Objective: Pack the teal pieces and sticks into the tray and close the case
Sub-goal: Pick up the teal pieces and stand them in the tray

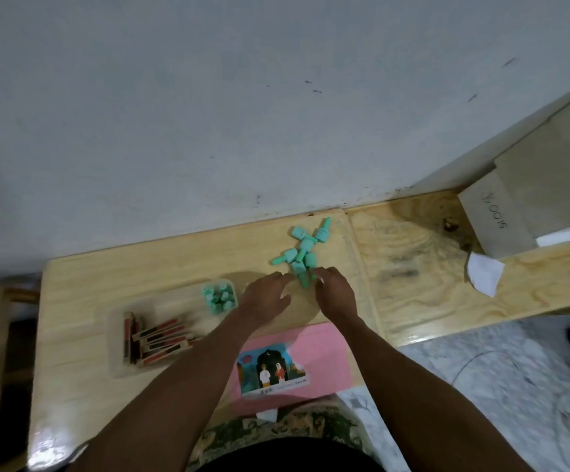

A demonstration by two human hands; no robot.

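Note:
A heap of joined teal pieces (305,252) lies on the wooden table (161,264) near the wall. Both hands meet at its near end. My left hand (266,296) touches the lowest teal piece (301,275) with its fingertips. My right hand (334,291) curls its fingers around that same piece from the right. A clear plastic tray (171,328) sits to the left; its far compartment holds several teal pieces (219,296), and its larger compartment holds red and black sticks (156,338).
A pink case lid (321,356) with a picture label (271,371) lies at the table's near edge between my forearms. A second plywood table (447,277) adjoins on the right, carrying a grey box (515,206) and a white paper scrap (484,272).

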